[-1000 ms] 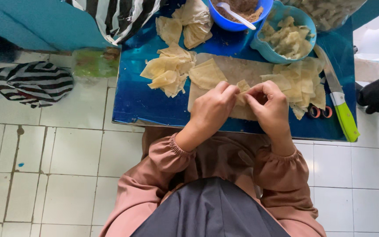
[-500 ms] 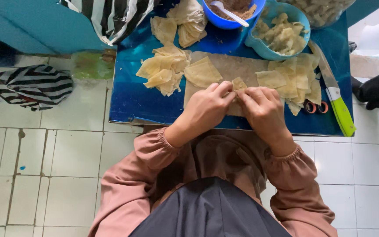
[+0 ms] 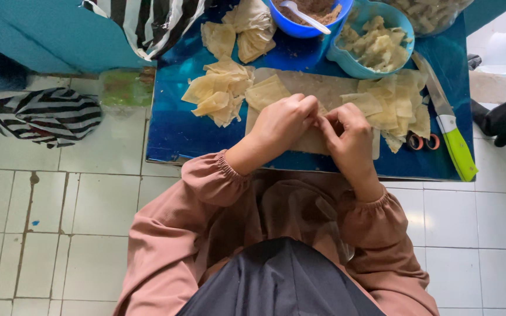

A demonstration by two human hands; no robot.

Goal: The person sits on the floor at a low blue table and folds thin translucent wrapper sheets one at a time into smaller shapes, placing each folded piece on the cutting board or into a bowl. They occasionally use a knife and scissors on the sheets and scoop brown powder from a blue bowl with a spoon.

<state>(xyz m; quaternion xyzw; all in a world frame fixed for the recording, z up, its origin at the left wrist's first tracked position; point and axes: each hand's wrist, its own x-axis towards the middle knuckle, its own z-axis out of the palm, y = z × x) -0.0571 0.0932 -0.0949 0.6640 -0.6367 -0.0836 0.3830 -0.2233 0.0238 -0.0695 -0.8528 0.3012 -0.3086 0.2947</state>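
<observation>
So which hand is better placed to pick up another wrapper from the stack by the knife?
Probably the right hand: the wrapper stack and knife lie on its side. The left hand would have to cross over; both now pinch a folded wrapper.

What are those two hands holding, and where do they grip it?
Left hand and right hand pinch a small pale dough wrapper between their fingertips, mostly hidden.
</observation>
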